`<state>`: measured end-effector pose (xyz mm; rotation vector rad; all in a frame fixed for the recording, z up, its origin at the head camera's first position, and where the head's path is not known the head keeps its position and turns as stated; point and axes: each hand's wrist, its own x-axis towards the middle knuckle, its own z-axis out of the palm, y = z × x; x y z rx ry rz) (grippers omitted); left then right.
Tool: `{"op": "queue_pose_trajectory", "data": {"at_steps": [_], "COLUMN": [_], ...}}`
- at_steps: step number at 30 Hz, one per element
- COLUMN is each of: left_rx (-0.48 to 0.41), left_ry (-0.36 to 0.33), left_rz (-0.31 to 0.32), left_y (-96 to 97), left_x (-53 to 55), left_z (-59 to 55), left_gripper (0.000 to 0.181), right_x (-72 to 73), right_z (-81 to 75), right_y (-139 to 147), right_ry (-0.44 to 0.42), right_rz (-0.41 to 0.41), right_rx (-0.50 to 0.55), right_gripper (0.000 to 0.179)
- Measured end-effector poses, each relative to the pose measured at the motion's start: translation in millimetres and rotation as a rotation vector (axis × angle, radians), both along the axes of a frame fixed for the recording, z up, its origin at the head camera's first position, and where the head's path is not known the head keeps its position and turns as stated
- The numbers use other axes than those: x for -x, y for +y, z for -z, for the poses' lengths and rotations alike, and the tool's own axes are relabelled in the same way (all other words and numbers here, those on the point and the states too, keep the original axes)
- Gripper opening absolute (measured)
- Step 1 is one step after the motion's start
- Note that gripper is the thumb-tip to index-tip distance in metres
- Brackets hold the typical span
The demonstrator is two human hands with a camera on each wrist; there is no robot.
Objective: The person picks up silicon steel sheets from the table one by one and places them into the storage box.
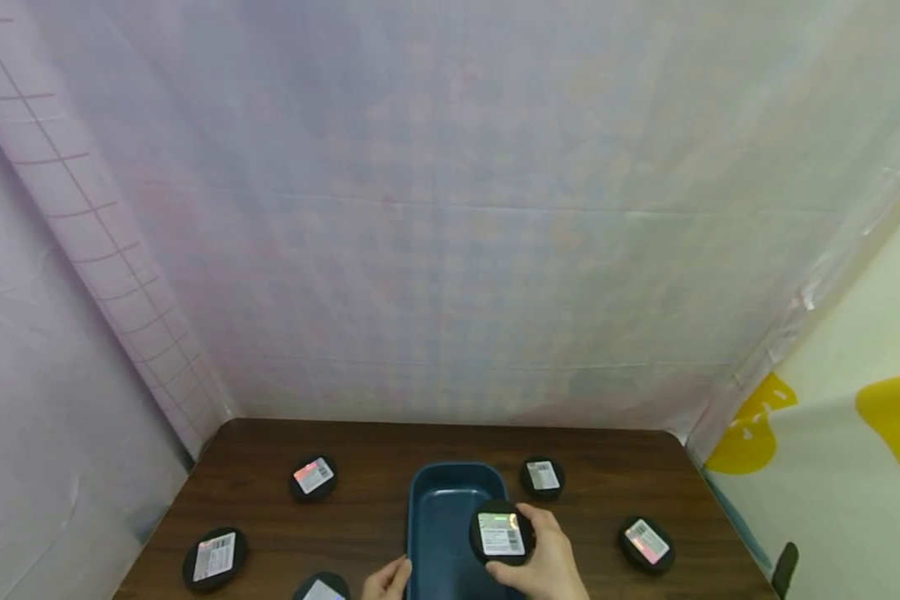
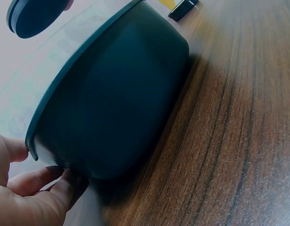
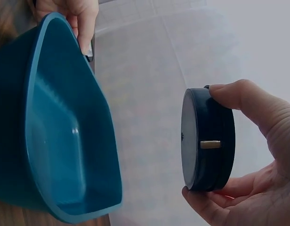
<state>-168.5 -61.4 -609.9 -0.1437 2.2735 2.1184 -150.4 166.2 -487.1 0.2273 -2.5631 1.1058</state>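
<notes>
A deep blue-teal plastic tub (image 1: 450,521) stands on the brown wooden table, its inner floor bare where it shows. My left hand (image 1: 387,582) pinches the tub's rim at the near left; in the left wrist view the thumb is on the rim and the fingers are tucked below it. Between thumb and fingers my right hand (image 1: 549,560) holds a round black disc-shaped case (image 1: 501,534) with a white barcode label. In the right wrist view that case (image 3: 215,132) is raised beside the tub (image 3: 74,141), showing a grey face and a small tan tab on its side.
More labelled black discs lie spread on the table: back left (image 1: 313,478), far left (image 1: 214,559), near the left hand (image 1: 322,588), back right (image 1: 542,477) and far right (image 1: 646,546). Pale sheeting (image 1: 450,250) hangs behind the table and at both sides.
</notes>
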Motion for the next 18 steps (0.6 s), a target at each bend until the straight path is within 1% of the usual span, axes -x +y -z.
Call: {"op": "queue_pose_trajectory", "data": {"at_steps": [4,8,11,13,18], "left_rx": [0.042,0.046,0.052,0.052,0.039], "left_ry": [0.009,0.016,0.015,0.019,0.005], "left_rz": [-0.014,-0.024,-0.024,-0.019,-0.009], "left_y": [1.4,2.0,1.9,1.7,0.9], "left_x": [-0.1,-0.6,-0.7,-0.6,-0.1], "left_z": [-1.3,-2.8,-3.1,-3.3,-2.5], "left_gripper": [0.043,0.042,0.043,0.043,0.043], "right_x": [2.1,3.7,4.1,4.4,5.2], "right_z": [4.1,6.8,7.3,7.9,10.2], "right_y": [-2.2,-4.6,-6.3,-7.4,-9.6], "right_ry": [-0.001,0.006,-0.008,-0.014,-0.016], "right_rz": [-0.001,-0.014,-0.029,-0.035,-0.051], "right_rx": [-0.004,-0.009,-0.012,-0.012,-0.023], "right_gripper": [0.08,0.08,0.08,0.08,0.08]}}
